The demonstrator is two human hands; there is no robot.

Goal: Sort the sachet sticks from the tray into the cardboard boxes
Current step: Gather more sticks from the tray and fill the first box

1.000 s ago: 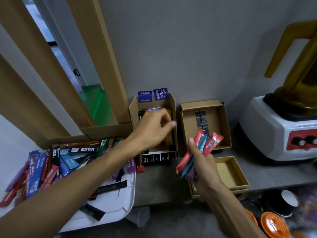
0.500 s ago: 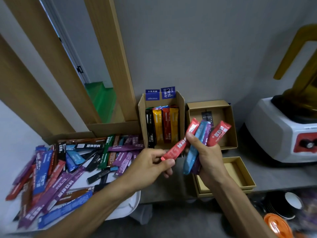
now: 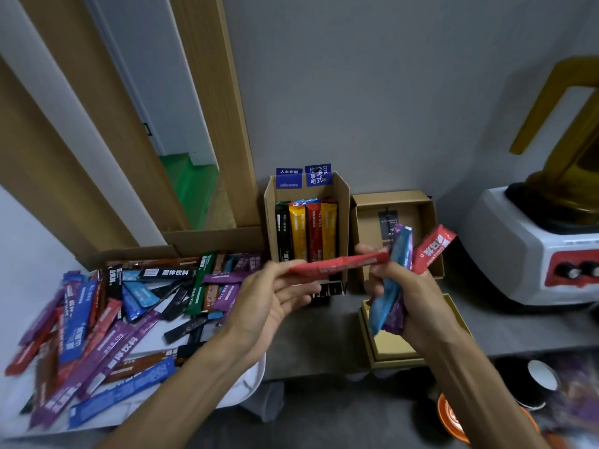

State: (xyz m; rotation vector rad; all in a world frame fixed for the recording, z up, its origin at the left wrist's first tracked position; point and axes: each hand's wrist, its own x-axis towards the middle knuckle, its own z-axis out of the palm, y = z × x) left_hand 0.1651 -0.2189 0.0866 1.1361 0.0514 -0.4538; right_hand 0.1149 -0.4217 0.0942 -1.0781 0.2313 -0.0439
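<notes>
Containers first, clock read from the hands. Tall open brown cardboard box [image 3: 344,222] at 12 o'clock, against the grey wall: 4 sachet sticks stand upright in it side by side, black, yellow, red and orange-yellow. Flat square brown cardboard box [image 3: 389,196] at 1 o'clock, right beside the tall one: one dark narrow thing lies inside, stick or card, can't tell. Shallow brown cardboard box [image 3: 395,359] w/ a yellowish floor sits at 5 o'clock, partly under the right wrist.

White rounded plastic tray [image 3: 249,380] at 8-9 o'clock holds a loose heap of glossy foil sachet sticks [image 3: 97,319]: purple, blue, red, black, brown, green, all long, flat & lying criss-cross.

Left hand [image 3: 272,306] is palm up, thumb + fingers pinching one end of a long red foil sachet stick [image 3: 337,265], roughly horizontal in front of the tall box. Its other end reaches the right hand [image 3: 418,303]; too blurry to tell if it's pinched there too. That hand is curled round a fanned bundle: light blue crinkly stick [image 3: 389,286], purple stick [image 3: 397,315], second red stick [image 3: 434,249] poking toward 1 o'clock.

White blender base w/ red panel [image 3: 518,247] at 3 o'clock.
</notes>
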